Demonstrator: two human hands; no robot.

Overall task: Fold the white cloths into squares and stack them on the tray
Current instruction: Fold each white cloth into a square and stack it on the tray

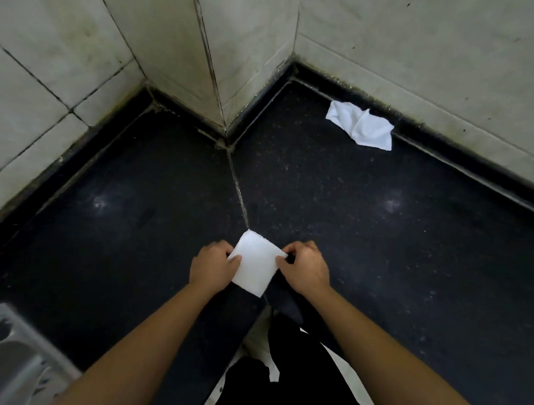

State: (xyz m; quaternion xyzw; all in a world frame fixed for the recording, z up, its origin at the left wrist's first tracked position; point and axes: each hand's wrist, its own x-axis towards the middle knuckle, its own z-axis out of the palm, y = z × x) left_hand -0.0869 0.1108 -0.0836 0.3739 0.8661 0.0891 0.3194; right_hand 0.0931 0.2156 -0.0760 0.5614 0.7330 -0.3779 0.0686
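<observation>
Currently mid-fold on one cloth. Folded white cloth (254,263) held between both hands just above the dark stone bench (381,239), near its front edge. Left hand (214,266) pinching the cloth's left edge, thumb on top, fingers curled under. Right hand (307,268) pinching the right edge likewise, fingertips closed on the fabric. Cloth already reduced to a compact, roughly square shape, set corner-on to the camera; layers not countable from this view, edges appear aligned. Judged as last squaring or smoothing of this piece, or ready for transfer.

Second white cloth (361,125) lying crumpled and unfolded at far right of bench, close to the wall tiles (422,55), well apart from the hands. Not yet started.

Tray: none clearly identifiable. Grey metal object (7,359) at lower left corner, partly cut off by the frame; looks more like a sink or draining board, cannot tell. No finished stack visible anywhere in view.

Progress estimate: one cloth nearly folded, none confirmed stacked, at least one cloth remaining. Further cloths outside the frame possible, not checkable.

Left to do, as judged: place held square on the tray, fetch crumpled cloth from the back, flatten, fold, stack on top.
</observation>
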